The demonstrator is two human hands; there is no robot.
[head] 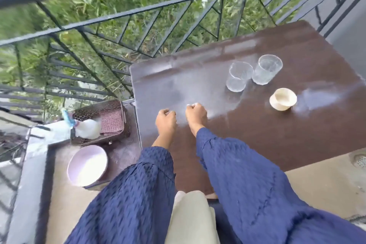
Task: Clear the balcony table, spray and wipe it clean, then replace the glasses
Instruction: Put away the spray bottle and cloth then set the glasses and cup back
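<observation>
Both hands were found with fingers curled into loose fists above the near-left part of the table. The left hand showed nothing held in it. The right hand showed a small pale speck at its knuckles; whether this was a gripped item or glare could not be determined. Whether either fist touched the tabletop could not be confirmed. Both arms wore blue textured sleeves.

Two clear glasses stood upright on the far-right part of the dark brown table: the left glass and the right glass were just beside each other, and contact between them could not be confirmed. A small cream cup stood near them, on the side towards the person, apart from both. A pale sheen lay across much of the tabletop; film or reflection could not be told apart.

Left of the table, on a lower dark surface, a woven tray held a white spray bottle lying on its side, with a blue trigger, and a folded pinkish cloth beside it. A lilac bowl sat just beside the tray, on the person's side. A dark metal railing ran behind the table, with greenery beyond it.
</observation>
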